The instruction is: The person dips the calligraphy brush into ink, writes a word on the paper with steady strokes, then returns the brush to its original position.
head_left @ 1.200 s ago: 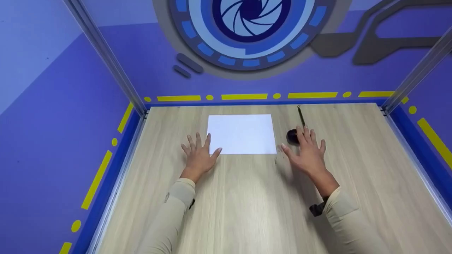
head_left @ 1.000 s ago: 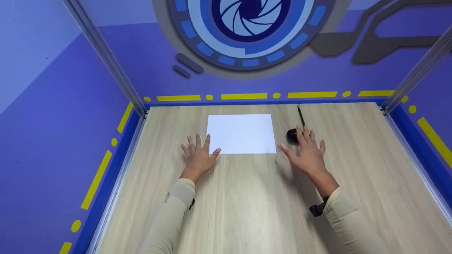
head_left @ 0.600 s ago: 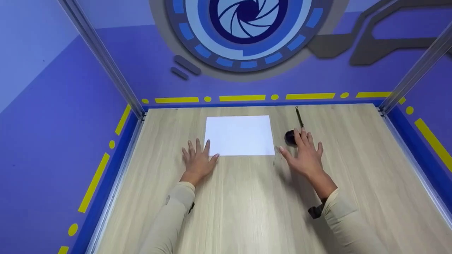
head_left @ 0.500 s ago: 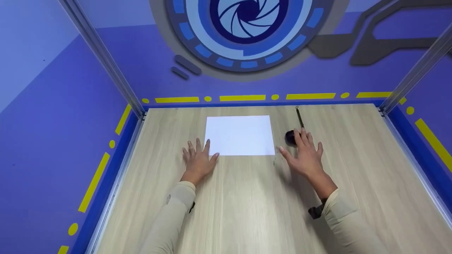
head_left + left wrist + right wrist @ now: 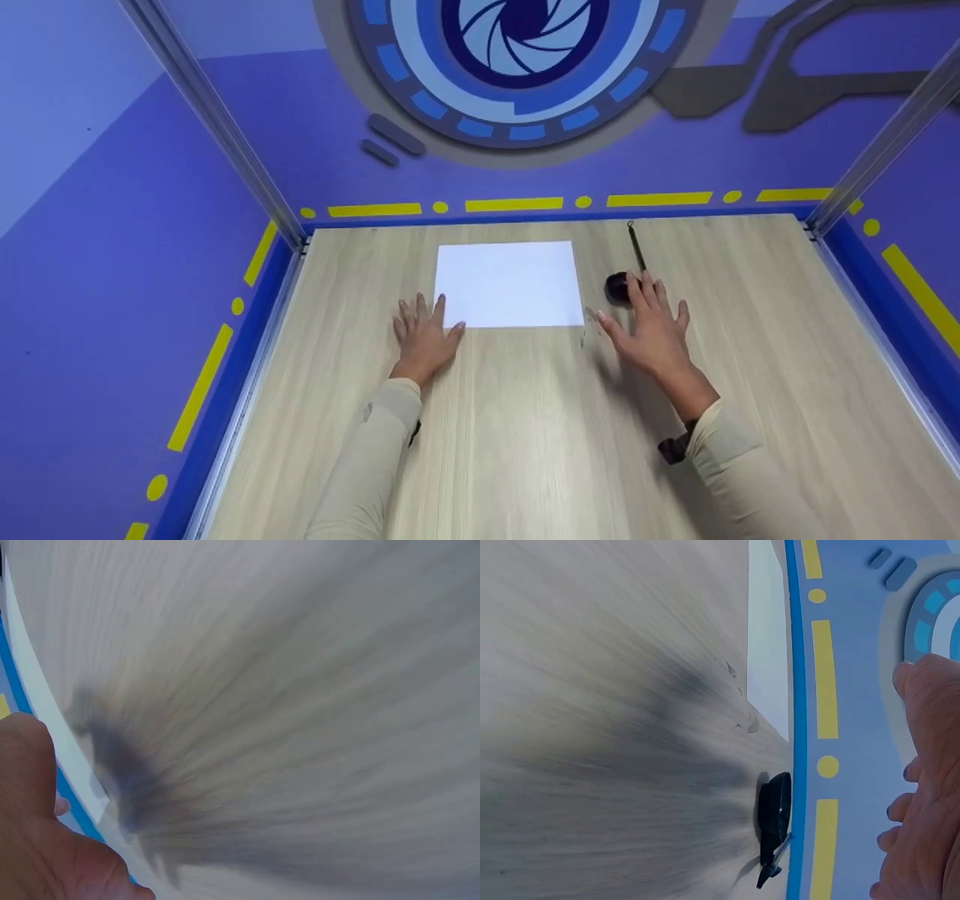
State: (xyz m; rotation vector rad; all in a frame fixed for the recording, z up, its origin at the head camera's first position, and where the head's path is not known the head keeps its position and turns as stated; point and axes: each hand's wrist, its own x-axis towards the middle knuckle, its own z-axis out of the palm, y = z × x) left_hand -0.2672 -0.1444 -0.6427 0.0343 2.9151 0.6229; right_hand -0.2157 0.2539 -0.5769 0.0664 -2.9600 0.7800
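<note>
A blank white sheet of paper (image 5: pixel 510 285) lies flat on the wooden table. Over its near left corner my left hand (image 5: pixel 427 341) spreads its fingers, thumb and index overlapping the edge. My right hand (image 5: pixel 654 330) hovers with fingers spread, right of the paper. Its fingertips overlap a small, round, glossy black object (image 5: pixel 618 289) in the head view. A thin dark stick (image 5: pixel 637 244) with a loop at its far end points away from that object. From the right wrist, the black object (image 5: pixel 774 802) shows apart from the fingers. Neither hand holds anything.
Blue-purple panels with yellow dashes (image 5: pixel 514 204) enclose the table at the back and both sides. Metal posts (image 5: pixel 225 127) stand in the corners. Small dark smudges (image 5: pixel 591 315) mark the table by the paper's right edge.
My left hand has drawn back slightly toward me, its fingers a little closer together. The head view has shifted slightly. My right hand, the paper and the black object stay in place.
</note>
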